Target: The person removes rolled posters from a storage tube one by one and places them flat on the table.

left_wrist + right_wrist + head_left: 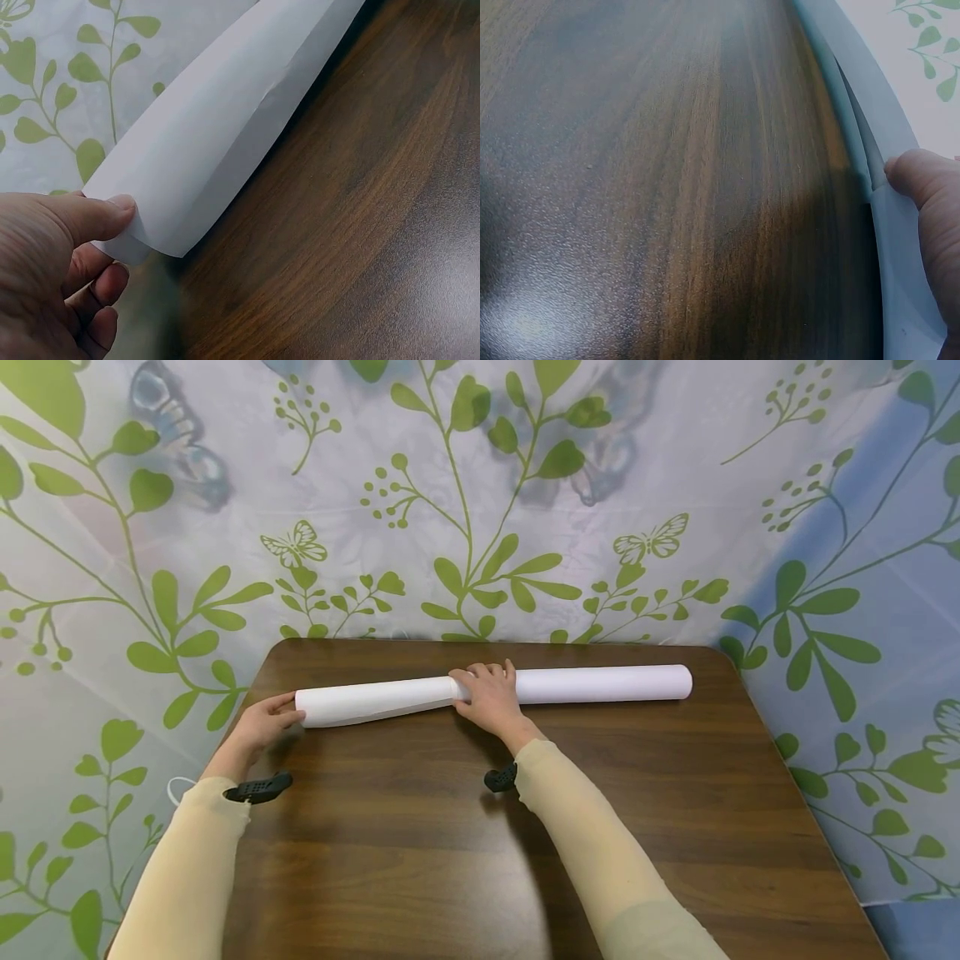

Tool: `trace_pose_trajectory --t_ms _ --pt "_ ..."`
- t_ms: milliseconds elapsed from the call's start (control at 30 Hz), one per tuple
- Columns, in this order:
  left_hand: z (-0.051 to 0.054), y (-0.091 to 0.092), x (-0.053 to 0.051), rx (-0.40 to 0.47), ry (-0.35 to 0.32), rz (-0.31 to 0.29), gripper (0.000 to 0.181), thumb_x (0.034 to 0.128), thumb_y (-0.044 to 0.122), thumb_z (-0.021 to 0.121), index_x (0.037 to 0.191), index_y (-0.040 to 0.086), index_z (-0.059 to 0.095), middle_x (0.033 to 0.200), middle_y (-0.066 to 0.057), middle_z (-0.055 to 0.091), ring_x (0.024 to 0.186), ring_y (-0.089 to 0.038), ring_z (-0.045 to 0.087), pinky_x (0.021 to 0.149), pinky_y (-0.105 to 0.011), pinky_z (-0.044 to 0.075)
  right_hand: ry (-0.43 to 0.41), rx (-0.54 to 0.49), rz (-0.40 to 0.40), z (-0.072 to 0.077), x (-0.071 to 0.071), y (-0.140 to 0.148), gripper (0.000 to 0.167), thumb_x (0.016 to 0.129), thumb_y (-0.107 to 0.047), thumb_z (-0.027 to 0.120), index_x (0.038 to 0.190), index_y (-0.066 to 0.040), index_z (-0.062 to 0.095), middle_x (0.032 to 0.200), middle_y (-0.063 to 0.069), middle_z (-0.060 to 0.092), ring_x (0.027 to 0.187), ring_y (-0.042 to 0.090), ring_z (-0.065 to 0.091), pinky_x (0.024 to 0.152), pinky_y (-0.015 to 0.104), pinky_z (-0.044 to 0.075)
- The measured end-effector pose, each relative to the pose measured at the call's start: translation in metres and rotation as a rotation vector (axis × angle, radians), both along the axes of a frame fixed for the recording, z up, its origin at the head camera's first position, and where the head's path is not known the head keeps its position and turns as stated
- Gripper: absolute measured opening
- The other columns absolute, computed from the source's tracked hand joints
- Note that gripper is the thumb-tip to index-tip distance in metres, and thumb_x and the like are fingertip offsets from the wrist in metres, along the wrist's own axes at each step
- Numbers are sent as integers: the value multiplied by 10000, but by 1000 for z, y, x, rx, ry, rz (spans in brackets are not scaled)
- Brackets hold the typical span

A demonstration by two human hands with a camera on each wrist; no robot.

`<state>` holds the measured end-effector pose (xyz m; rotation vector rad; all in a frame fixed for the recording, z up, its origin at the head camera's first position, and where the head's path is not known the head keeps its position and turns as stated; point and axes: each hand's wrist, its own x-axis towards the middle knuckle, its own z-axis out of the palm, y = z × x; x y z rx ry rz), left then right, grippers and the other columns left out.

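A long white paper roll (600, 685) lies across the back of the brown table. Its left part (375, 700) angles slightly toward the front, and a loose lengthwise edge shows there. At the roll's left end, my left hand (261, 723) pinches the paper between thumb and fingers; the left wrist view shows the thumb on top of the paper (187, 142). Around the middle of the roll, my right hand (491, 700) grips from above with fingers spread over the far side. In the right wrist view, the right thumb rests beside a fold in the paper (904, 262).
The wooden table (360, 843) has its back edge just behind the roll. A curtain (480, 510) with green leaves and butterflies hangs behind and at both sides. A white cable loop (174, 789) shows at the table's left edge.
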<state>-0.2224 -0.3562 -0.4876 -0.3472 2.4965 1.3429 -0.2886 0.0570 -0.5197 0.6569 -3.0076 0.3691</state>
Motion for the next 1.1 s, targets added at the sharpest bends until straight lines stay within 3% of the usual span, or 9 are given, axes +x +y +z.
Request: trace_pose_trajectory --t_ms 1100 --pt "1 -18 10 10 -21 18 743 1055 276 599 1624 36 186 1545 -343 351 1387 -500 398 1139 -642 263 22 -20 -1 -3 -2 -1 558 973 -486 661 1496 -375 502 1454 38 517 1347 367 415 1175 647 70"
